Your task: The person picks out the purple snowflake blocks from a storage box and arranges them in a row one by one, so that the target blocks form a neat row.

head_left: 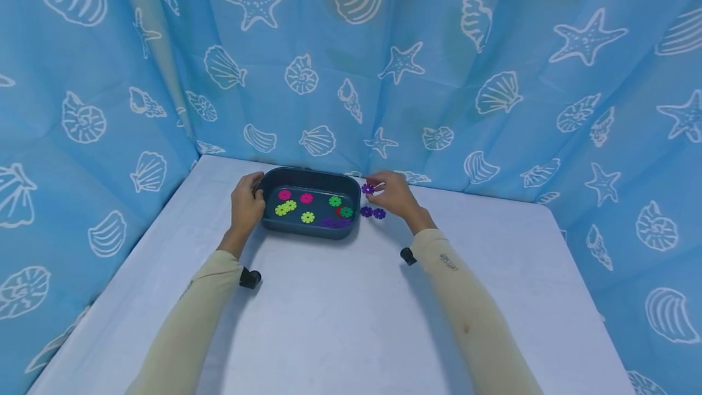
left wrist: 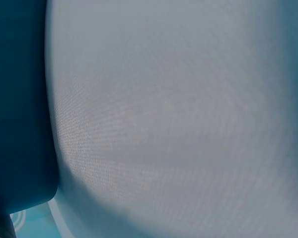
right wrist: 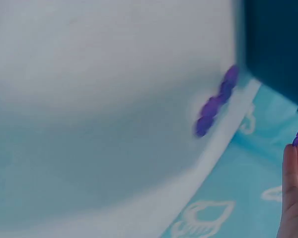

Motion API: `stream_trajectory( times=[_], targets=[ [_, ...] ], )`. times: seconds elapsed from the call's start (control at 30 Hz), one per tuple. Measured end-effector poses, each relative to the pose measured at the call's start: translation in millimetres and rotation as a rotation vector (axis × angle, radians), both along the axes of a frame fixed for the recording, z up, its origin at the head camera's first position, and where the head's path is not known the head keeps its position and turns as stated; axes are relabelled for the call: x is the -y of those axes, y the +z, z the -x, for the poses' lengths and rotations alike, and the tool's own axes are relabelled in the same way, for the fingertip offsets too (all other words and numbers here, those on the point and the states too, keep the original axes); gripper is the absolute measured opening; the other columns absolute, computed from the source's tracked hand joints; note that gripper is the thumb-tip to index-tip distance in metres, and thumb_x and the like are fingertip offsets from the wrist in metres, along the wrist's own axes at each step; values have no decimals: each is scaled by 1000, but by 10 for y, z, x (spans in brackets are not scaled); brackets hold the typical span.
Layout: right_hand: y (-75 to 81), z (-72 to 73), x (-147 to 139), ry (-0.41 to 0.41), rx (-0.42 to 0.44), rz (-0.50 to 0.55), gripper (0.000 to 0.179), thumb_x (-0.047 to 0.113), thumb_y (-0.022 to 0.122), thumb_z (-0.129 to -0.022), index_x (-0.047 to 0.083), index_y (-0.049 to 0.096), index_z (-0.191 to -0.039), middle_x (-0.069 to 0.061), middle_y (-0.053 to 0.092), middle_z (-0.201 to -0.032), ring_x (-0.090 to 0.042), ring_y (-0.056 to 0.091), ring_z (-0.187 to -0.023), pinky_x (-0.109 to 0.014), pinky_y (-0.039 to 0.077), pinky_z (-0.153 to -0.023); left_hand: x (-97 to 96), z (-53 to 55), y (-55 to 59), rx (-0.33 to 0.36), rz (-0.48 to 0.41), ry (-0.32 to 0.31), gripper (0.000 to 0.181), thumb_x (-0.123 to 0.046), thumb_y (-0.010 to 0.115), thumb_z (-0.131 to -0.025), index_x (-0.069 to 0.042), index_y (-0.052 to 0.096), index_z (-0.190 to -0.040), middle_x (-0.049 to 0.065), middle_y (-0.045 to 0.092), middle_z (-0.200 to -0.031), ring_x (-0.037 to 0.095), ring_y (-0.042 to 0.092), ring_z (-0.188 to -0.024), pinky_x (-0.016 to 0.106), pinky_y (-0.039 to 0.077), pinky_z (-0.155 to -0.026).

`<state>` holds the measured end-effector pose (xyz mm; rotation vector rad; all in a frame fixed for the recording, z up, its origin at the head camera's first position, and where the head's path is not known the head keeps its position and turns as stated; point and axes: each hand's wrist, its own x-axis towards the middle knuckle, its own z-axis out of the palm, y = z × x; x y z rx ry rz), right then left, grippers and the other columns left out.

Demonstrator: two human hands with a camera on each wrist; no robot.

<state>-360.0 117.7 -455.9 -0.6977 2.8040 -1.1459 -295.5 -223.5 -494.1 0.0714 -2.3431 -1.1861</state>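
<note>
A dark blue tub (head_left: 298,228) stands at the back left of the table, and my left hand (head_left: 247,205) grips its left end by the rim. Inside lie several flower-shaped plastic discs: pink discs (head_left: 306,198), yellow discs (head_left: 308,217), green discs (head_left: 335,201), purple discs (head_left: 334,223) and a bit of red under a green one. Just beyond the tub's right end, my right hand (head_left: 396,195) pinches a purple disc (head_left: 367,188) between thumb and fingers. Below that hand, two more purple discs (head_left: 373,213) rest side by side on the cloth, also visible in the right wrist view.
White cloth covers the table (head_left: 329,309). A blue curtain (head_left: 351,66) with white shell and starfish prints hangs close behind the tub and along both sides. The left wrist view shows mostly cloth, with the tub wall (left wrist: 20,99) at its left.
</note>
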Motion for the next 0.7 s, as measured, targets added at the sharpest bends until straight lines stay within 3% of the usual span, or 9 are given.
stream_trajectory(
  times=[0.33,0.7],
  targets=[
    [-186,-65,-367,-116,133,-80,47,12,78,-83,6,64,-127,-8,65,-112,-26,61,-105,-40,58,-90,-8,1,3,12,10,11,41,14,50,-91,4,54,-131,20,55,-129,31,53,-125,38,47,-105],
    [-315,-69,-539,-111,196,-193,46,14,78,-82,7,65,-126,-8,67,-112,-26,62,-107,-40,55,-94,-13,2,1,34,-5,12,41,12,50,-93,3,52,-133,19,54,-131,29,51,-127,37,46,-106]
  ],
)
